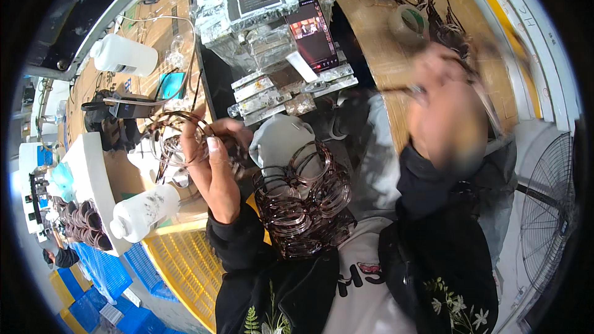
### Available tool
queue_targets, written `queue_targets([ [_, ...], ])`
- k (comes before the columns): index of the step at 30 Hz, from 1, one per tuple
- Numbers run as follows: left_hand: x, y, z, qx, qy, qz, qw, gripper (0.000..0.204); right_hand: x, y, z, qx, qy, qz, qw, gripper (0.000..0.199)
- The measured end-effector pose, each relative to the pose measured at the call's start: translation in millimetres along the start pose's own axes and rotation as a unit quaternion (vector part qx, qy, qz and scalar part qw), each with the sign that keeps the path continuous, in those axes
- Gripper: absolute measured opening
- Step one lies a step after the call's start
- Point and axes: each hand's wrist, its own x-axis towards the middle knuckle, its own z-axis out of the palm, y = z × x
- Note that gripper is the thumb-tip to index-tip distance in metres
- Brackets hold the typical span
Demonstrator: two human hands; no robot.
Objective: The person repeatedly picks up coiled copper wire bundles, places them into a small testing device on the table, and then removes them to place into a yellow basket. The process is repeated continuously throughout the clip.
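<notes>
Pinched between thumb and fingers of the left hand (pixel 213 154) is a loose bunch of brown rings (pixel 173 139), and from my distant seat I read that hold as closed on them. The bunch fans out mostly to the left of the fingers; being overlapping loops, it gives me no one clear long axis.

What I would watch is the ring pile (pixel 303 207), which lies to the right of that grip and closer to the body, below both hands. I judge the left hand the nearer one to it. The right hand (pixel 442 111) is well off to the right of the grip and badly blurred. A thin dark stick (pixel 402 89) juts from its fingers toward the left, its length running roughly sideways, but I cannot tell how firmly those fingers close.

The rings look thin, glossy and dark brown, some with a reddish, see-through gleam. They are heaped loosely in the pile, many crossing one another. Ahead and to the right of the left grip, a spattered metal machine (pixel 257 40) carries a lit phone (pixel 314 37).
</notes>
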Motion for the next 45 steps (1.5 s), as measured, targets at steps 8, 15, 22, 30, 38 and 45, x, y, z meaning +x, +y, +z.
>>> queue_targets([
  [8, -11.8, -1.2, -5.1, 0.016, 0.024, 0.028, 0.999, 0.044, 37.9, 51.3, 118.2, 0.303, -0.051, 0.159, 0.938, 0.014],
  [15, -5.3, -0.9, 2.4, 0.051, 0.078, -0.041, 0.995, 0.045, 37.1, 64.0, 129.6, 0.212, -0.017, 0.104, 0.972, 0.014],
  [22, 17.9, 16.1, 8.4, -0.153, -0.008, -0.041, 0.987, 0.091, 12.3, 23.1, 103.6, 0.187, -0.015, -0.066, 0.98, 0.017],
  [30, 1.9, 28.7, 40.6, -0.017, -0.077, 0.074, 0.994, 0.053, -21.8, -27.1, 67.1, -0.063, -0.229, -0.196, 0.951, 0.017],
  [38, 3.6, 12.8, 16.6, -0.093, 0.005, 0.026, 0.995, 0.035, -56.7, -32.8, 3.0, -0.034, -0.453, -0.069, 0.888, 0.015],
  [45, 2.0, 2.5, 4.9, 0.04, 0.064, 0.022, 0.997, 0.035, -61.1, -50.4, 7.4, -0.191, -0.423, -0.198, 0.863, 0.012],
])
